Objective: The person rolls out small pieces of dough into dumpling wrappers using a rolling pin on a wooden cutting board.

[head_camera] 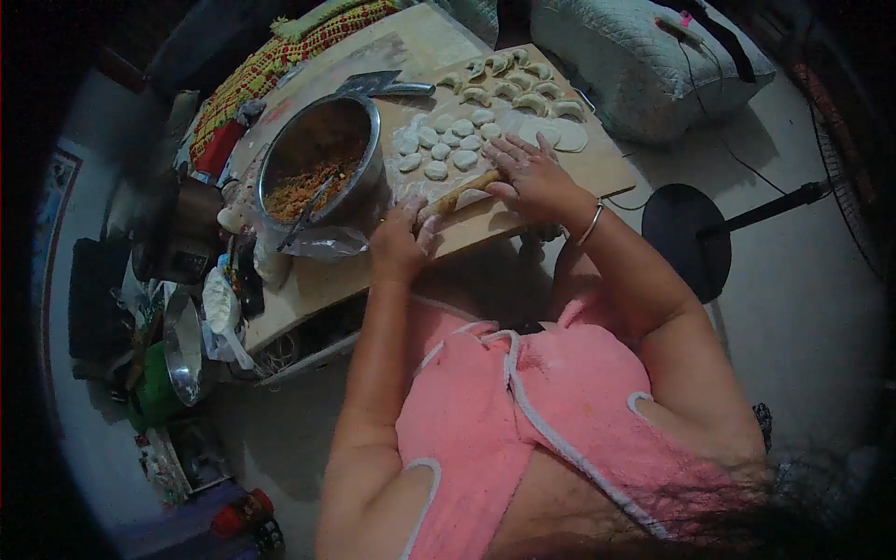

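Note:
A wooden rolling pin (456, 197) lies slantwise near the front edge of a floured wooden board (595, 171). My left hand (404, 239) is on its left end, thumb and fingers around it. On the other end rests my right hand (528, 175), palm down with the fingers stretched forward. A thin piece of dough (473, 198) shows at the pin's near side, partly covered by it. Several flattened dough pieces (440, 151) sit just beyond the pin. Rolled dough wrappers (571, 137) overlap beyond my right hand. Folded dumplings (530, 103) stand at the board's far end.
A deep metal pot (379, 133) of chopped filling (308, 192) with a utensil (308, 210) stands left of the board. A cleaver (381, 85) lies behind it. Left are a bag of flour (221, 301) and a metal bowl (183, 350). A round black base (686, 241) is at right.

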### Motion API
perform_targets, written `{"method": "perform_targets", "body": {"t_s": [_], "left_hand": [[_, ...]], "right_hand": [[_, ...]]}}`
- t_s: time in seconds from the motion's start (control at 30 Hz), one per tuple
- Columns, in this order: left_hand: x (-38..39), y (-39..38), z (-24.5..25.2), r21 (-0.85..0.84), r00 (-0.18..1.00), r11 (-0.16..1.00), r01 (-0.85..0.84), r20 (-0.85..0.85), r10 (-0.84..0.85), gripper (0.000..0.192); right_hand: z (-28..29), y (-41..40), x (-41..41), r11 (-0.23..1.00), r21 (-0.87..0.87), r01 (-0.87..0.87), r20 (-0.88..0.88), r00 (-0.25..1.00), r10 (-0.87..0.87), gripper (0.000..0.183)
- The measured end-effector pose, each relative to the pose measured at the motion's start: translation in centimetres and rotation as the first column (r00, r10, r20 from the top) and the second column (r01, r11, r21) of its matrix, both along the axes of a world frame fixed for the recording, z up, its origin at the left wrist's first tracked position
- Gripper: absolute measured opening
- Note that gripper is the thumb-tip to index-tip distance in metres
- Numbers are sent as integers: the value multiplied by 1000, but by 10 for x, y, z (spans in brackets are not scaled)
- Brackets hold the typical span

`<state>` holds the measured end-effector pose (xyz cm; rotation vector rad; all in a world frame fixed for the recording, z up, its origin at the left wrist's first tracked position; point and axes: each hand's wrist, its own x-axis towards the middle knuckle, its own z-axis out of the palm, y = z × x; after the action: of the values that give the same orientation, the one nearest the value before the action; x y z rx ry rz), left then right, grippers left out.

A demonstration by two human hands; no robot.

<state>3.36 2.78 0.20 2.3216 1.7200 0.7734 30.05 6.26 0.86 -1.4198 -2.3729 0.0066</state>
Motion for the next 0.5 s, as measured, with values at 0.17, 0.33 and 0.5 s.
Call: {"method": "perform_targets", "body": {"t_s": [0.17, 0.33, 0.5], "left_hand": [[-7, -1, -5, -30, 992, 999, -18, 125, 21, 38], [-3, 2, -3, -6, 997, 997, -76, 17, 76, 37], [-3, 3, -3, 72, 997, 995, -71, 44, 67, 35]], "right_hand": [[5, -12, -5, 956, 284, -73, -453, 868, 201, 39], [-6, -16, -22, 968, 249, 23, -420, 904, 86, 31], [0, -15, -37, 989, 25, 146, -378, 917, -125, 35]]}}
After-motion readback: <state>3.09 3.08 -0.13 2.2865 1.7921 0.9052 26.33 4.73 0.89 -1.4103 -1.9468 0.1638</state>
